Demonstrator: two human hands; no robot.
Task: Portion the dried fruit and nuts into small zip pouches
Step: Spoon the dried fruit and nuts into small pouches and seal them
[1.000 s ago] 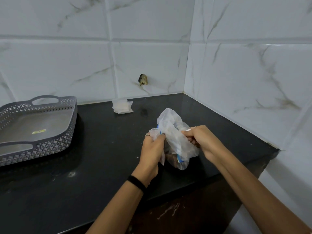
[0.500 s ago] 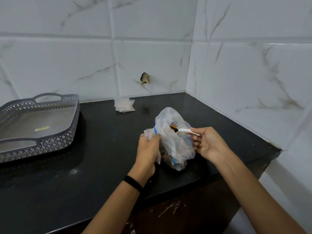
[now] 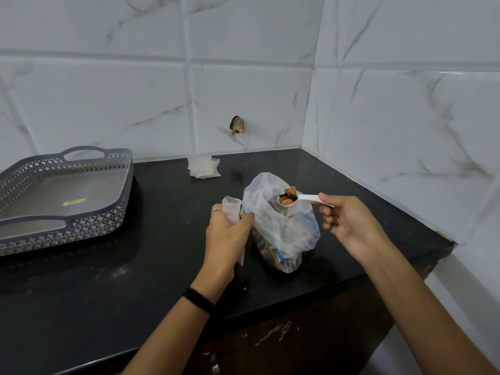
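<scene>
A clear plastic bag [image 3: 281, 228] of dried fruit and nuts stands near the front edge of the black counter [image 3: 108, 293], toward its right corner. Its film is thin, crumpled and cloudy, so the contents show only as a brownish mass low in the bag; single pieces cannot be made out there. A blue strip runs along part of the bag, half lost in the folds.

Above the bag's open mouth, a small white plastic spoon [image 3: 303, 198] carries a heap of fruit and nuts [image 3: 288, 197]: orange-brown pieces and dark wrinkled ones. The right hand [image 3: 349, 226] pinches the spoon's handle between thumb and fingertips, the other fingers curled loosely under it; the handle's end pokes out past the thumb.

The left hand [image 3: 227, 236] is closed on a small clear pouch [image 3: 231, 209] and also pinches the bag's edge. Only the pouch's top and a sliver below the palm show; the hand covers the rest. A ring sits on one finger, a dark band on the wrist.

Near the back wall lies a flat stack of translucent pouches [image 3: 203, 167]. Well to the left stands a grey plastic tray [image 3: 119, 201] with lattice sides and loop handles, cut off by the frame edge. The walls are glossy white marble-veined tiles [image 3: 108, 104], one with a small dark broken hole [image 3: 237, 125].
</scene>
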